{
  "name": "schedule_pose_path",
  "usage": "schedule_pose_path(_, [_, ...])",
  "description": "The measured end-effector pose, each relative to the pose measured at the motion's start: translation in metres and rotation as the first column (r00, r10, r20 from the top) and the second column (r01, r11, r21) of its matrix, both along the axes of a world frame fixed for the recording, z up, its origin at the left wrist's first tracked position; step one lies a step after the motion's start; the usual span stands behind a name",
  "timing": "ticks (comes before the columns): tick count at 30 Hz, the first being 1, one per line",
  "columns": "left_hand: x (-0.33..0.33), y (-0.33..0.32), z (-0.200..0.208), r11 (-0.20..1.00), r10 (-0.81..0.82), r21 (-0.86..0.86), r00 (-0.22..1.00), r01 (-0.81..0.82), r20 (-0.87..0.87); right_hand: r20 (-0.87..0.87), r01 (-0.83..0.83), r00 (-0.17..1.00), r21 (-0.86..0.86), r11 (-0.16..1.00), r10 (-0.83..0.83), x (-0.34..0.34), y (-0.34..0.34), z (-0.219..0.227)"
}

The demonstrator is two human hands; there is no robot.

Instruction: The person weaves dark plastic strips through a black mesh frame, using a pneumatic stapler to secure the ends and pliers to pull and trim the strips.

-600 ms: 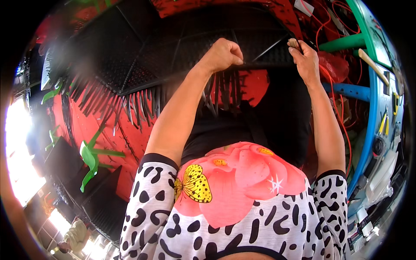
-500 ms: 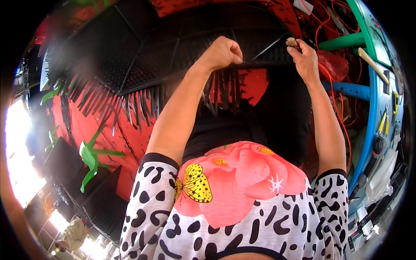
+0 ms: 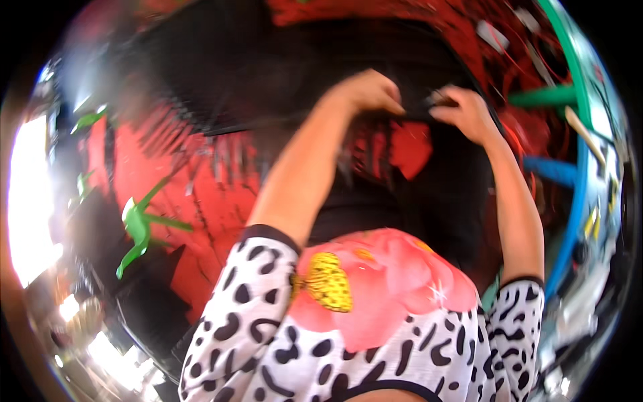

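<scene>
A large black woven panel point(image 3: 295, 67) spreads in front of me, with loose black strips point(image 3: 228, 151) fringing its near edge. My left hand point(image 3: 370, 92) is over that near edge, back up, its fingers closed and pointing down to the right. What they hold, if anything, is hidden. Just right of it, my right hand point(image 3: 467, 110) is closed too, thumb and fingers pinched toward the left hand. Something small and dark lies at its fingertips, too smeared to name. A small gap separates the hands.
Red floor point(image 3: 221, 194) with black scraps lies under the panel. At left stands a green forked plastic piece point(image 3: 137, 224). On the right is a light blue table point(image 3: 606, 134) with green and blue edging, bearing a hammer point(image 3: 586, 137) and other tools. Orange cords point(image 3: 512, 137) run nearby.
My right hand has come down and in toward my left hand. My left hand has shifted right and slightly down. The whole view has moved and is blurred.
</scene>
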State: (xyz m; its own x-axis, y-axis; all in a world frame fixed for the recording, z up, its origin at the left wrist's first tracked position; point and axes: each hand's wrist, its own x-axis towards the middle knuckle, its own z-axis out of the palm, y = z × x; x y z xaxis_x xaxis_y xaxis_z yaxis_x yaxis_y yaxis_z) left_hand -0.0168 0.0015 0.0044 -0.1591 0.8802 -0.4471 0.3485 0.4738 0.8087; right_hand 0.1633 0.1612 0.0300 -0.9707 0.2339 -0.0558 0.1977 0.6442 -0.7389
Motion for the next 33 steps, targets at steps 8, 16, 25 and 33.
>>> schedule_pose_path(8, [-0.008,0.011,-0.014,0.994,0.050,-0.108,0.987,-0.033,0.153,0.304,-0.082,0.950,0.010,0.997,0.075,-0.019,0.013,-0.009])
schedule_pose_path(16, [0.002,0.010,-0.013,0.965,0.184,-0.220,0.964,-0.141,0.190,0.544,-0.013,0.836,-0.105,0.994,0.068,-0.040,0.011,-0.022])
schedule_pose_path(25, [-0.005,0.015,-0.017,0.965,0.198,-0.218,0.949,-0.145,0.246,0.598,0.126,0.797,-0.304,0.944,0.086,-0.049,0.008,-0.013])
schedule_pose_path(33, [-0.003,0.000,-0.025,0.987,0.155,0.016,0.982,-0.158,0.111,0.093,0.152,0.985,-0.118,0.981,-0.142,-0.023,-0.004,-0.038])
